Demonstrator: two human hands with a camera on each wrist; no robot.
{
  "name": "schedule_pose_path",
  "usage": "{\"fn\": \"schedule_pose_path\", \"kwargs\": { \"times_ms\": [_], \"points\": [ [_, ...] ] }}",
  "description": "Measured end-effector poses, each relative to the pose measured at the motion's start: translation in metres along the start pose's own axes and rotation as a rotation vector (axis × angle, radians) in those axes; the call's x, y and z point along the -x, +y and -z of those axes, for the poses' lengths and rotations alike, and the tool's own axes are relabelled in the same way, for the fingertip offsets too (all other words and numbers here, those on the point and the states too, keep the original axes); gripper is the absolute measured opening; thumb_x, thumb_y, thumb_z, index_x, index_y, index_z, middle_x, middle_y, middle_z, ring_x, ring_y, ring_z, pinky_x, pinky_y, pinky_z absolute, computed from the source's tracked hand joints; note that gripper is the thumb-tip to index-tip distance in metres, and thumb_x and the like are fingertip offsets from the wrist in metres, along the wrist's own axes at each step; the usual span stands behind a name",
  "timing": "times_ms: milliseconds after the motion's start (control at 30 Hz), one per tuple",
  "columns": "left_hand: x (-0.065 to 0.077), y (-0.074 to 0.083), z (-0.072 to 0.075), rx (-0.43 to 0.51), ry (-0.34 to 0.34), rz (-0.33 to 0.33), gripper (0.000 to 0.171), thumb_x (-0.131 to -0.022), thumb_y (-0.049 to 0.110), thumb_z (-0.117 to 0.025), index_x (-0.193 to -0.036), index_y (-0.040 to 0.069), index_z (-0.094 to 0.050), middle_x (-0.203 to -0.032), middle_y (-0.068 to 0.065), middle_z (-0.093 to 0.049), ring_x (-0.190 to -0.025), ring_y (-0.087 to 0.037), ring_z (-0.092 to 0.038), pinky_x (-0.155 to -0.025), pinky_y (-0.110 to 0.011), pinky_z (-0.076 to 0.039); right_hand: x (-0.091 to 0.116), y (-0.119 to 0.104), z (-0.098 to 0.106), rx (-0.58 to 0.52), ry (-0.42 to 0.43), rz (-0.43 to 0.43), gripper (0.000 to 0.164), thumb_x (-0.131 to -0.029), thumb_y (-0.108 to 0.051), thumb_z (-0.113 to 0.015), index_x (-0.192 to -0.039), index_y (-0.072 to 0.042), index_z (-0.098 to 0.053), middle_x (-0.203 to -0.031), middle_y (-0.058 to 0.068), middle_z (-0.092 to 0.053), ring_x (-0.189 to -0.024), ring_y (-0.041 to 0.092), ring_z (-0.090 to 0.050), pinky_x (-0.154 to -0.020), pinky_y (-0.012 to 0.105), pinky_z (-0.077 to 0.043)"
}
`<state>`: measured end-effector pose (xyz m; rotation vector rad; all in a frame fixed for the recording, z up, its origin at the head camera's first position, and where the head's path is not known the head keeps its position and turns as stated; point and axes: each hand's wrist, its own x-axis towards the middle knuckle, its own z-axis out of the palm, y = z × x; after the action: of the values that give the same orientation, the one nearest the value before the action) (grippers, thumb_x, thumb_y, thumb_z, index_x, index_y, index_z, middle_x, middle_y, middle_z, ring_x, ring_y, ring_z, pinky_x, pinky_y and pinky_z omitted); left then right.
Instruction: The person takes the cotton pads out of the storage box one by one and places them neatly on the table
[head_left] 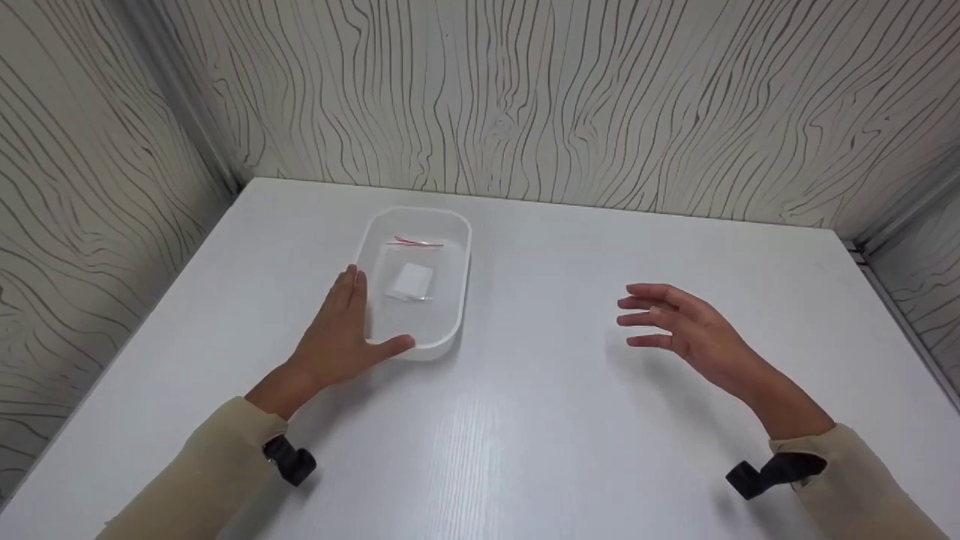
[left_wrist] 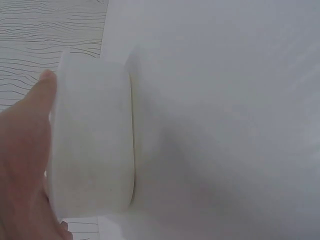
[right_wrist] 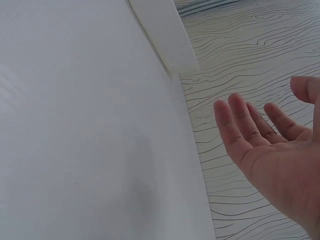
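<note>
A white plastic tub (head_left: 463,296) with rounded corners stands upright on the table, left of the middle. In it lies a clear plastic bag (head_left: 397,259) with a red strip at its far end. A small white rectangular piece (head_left: 412,281) shows near the middle of the bag. My left hand (head_left: 336,330) touches the tub's near left corner, with fingers straight along the left side and thumb out over the near rim. The tub's end wall (left_wrist: 92,135) fills much of the left wrist view. My right hand (head_left: 701,334) hovers over the table's right half, fingers loosely bent, holding nothing.
The white table (head_left: 540,420) runs back to a wall panel (head_left: 495,97) with a wood-grain pattern. Similar panels stand at the left and right sides. Each forearm wears a black wrist strap with a small device (head_left: 291,461).
</note>
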<state>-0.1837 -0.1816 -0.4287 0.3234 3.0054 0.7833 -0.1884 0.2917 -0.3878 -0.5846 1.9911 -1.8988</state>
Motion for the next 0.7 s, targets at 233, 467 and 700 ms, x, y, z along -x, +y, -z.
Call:
{"fn": "schedule_pose_path", "kwargs": {
  "times_ms": [233,467,700],
  "points": [
    [0.004,0.013,-0.006,0.021,-0.013,0.000,0.128,-0.083,0.071,-0.067,-0.157,-0.012,-0.004,-0.167,-0.028,0.000,-0.155,-0.043,-0.002,-0.122,-0.056,-0.017,-0.005,0.002,-0.005,-0.038,-0.027,-0.039,0.037,-0.109,-0.010,-0.043,-0.145,-0.002,-0.048,-0.141,0.015,-0.055,-0.126,0.030,-0.059,-0.101,0.045,-0.052],
    [0.009,0.028,-0.013,0.031,-0.021,-0.004,0.128,-0.082,0.073,-0.067,-0.158,-0.011,-0.007,-0.167,-0.026,-0.001,-0.155,-0.042,-0.003,-0.122,-0.055,-0.017,-0.012,-0.002,-0.012,-0.050,-0.054,-0.065,0.036,-0.109,-0.010,-0.043,-0.144,-0.006,-0.050,-0.139,0.010,-0.056,-0.127,0.028,-0.059,-0.101,0.045,-0.052],
    [0.010,0.035,-0.017,0.018,-0.024,-0.002,0.129,-0.082,0.074,-0.067,-0.158,-0.011,-0.007,-0.167,-0.026,-0.001,-0.155,-0.041,-0.003,-0.122,-0.054,-0.017,-0.023,-0.014,-0.021,-0.032,-0.062,-0.091,0.036,-0.109,-0.009,-0.045,-0.144,-0.004,-0.049,-0.141,0.014,-0.053,-0.127,0.027,-0.059,-0.101,0.046,-0.052]
  ]
}}
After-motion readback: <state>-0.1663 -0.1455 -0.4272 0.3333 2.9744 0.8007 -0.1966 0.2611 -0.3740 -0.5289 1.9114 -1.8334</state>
